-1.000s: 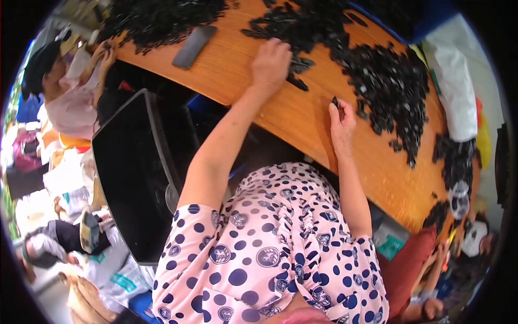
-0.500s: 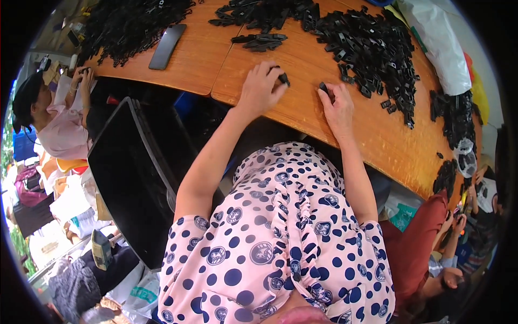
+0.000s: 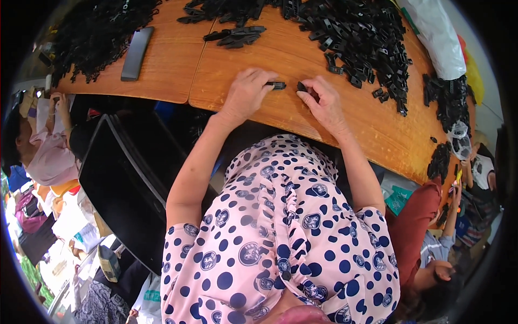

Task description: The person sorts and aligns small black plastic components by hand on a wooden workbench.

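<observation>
Just over the near part of the wooden table [image 3: 372, 127], my left hand [image 3: 245, 96] pinches a small black plastic piece [image 3: 278, 85] that points to the right. Facing it, my right hand [image 3: 324, 102] grips another small black piece [image 3: 301, 86] between thumb and forefinger. A narrow gap separates the two pieces. Their exact kind is too small to tell. Beyond my left hand lies a short row of longer black plastic parts [image 3: 236, 36]. A big heap of black clip-like parts [image 3: 356, 40] spreads past my right hand.
A dark phone [image 3: 137, 54] lies beside a tangled black heap [image 3: 102, 32] at the far left. A large black tub [image 3: 124, 189] stands left of me. White plastic wrapping [image 3: 440, 40] sits at the right edge. People work on both sides; a red sleeve [image 3: 413, 227] is close on my right.
My two hands have come closer together, and the piece in my left hand now points sideways toward the right one. The whole view has shifted slightly.
</observation>
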